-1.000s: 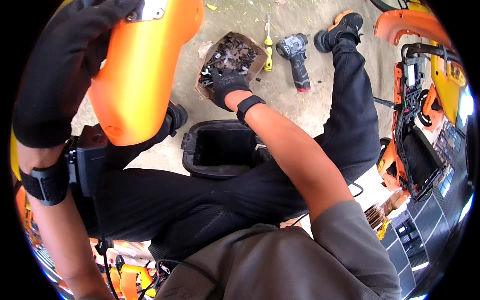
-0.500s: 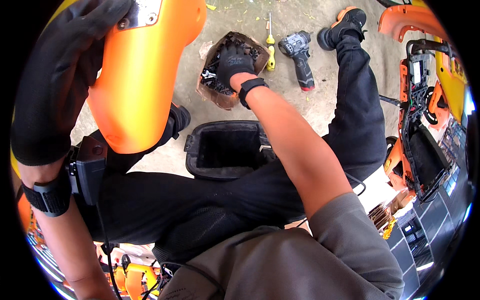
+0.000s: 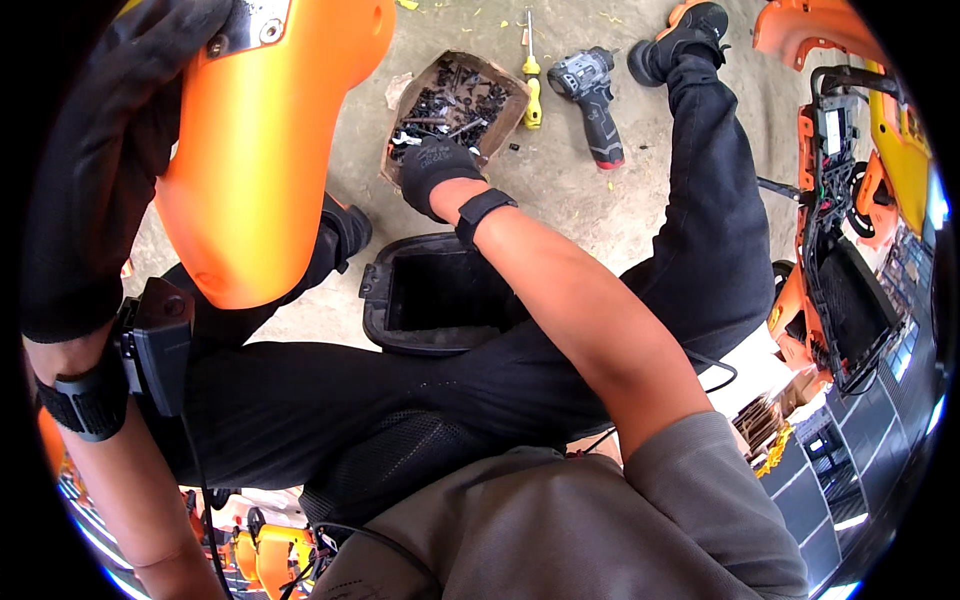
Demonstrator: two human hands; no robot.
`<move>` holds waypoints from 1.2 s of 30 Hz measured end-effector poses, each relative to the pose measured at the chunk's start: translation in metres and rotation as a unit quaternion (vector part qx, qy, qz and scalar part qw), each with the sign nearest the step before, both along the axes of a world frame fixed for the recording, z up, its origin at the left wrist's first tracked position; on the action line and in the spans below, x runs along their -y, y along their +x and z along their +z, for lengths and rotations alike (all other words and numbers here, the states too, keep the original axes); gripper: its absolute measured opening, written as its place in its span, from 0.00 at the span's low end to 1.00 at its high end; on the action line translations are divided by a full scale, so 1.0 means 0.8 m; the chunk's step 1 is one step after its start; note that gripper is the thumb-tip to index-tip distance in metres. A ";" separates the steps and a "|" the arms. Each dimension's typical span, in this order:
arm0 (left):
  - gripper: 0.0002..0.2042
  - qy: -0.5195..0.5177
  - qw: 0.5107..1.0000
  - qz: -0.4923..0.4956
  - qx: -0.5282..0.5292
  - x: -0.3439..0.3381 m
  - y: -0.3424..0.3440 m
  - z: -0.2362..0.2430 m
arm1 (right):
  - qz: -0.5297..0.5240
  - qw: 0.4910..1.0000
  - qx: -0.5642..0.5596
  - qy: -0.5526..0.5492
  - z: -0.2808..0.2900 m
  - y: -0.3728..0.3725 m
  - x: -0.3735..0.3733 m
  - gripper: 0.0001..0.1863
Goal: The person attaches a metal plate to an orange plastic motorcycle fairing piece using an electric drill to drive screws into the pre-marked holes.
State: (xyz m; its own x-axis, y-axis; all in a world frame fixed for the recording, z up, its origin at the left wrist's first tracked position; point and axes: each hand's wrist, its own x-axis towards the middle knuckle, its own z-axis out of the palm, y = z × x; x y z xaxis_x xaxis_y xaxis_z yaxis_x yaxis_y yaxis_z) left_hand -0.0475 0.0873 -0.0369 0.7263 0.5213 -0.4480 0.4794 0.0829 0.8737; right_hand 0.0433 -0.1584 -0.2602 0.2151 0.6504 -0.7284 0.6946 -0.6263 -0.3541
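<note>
My left hand (image 3: 110,130), in a black glove, grips a large glossy orange shell part (image 3: 255,170) with a metal plate (image 3: 258,28) and screw holes at its top. The part stands tilted over my left leg. My right hand (image 3: 436,176), also gloved, is at the near left corner of a cardboard box (image 3: 515,115) of small dark screws (image 3: 462,88). Its fingers are curled downward and mostly hidden under the back of the hand; whatever they pinch does not show. Some shiny metal pieces lie beside the fingers in the box.
A black open bin (image 3: 375,310) stands between my legs. Right of the box lie a yellow-handled screwdriver (image 3: 533,95) and a grey cordless drill (image 3: 592,100). Orange vehicle parts (image 3: 815,240) with black frames stand along the right side.
My right hand has drawn back from the middle of the box to its near left corner, uncovering the screws, and its fingers have curled. My left hand still holds the orange part.
</note>
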 end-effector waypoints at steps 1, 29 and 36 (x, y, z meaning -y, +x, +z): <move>0.20 -0.001 1.000 0.000 -0.001 0.000 0.000 0.001 | 0.002 1.000 0.002 -0.011 0.003 0.002 -0.002 0.15; 0.14 -0.014 1.000 0.019 -0.016 0.003 -0.021 0.006 | -0.129 0.963 0.187 0.142 -0.091 0.088 -0.007 0.12; 0.14 -0.019 0.999 0.025 -0.013 0.002 -0.023 0.009 | -0.103 0.967 0.189 0.135 -0.097 0.086 -0.001 0.12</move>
State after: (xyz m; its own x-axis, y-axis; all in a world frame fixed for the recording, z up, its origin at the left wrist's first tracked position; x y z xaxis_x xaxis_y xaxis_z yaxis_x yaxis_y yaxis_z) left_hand -0.0660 0.0857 -0.0300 0.6881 0.5388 -0.4861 0.4964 0.1391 0.8569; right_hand 0.1125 -0.1576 -0.3378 0.5772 0.7216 -0.3822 0.6772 -0.6846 -0.2698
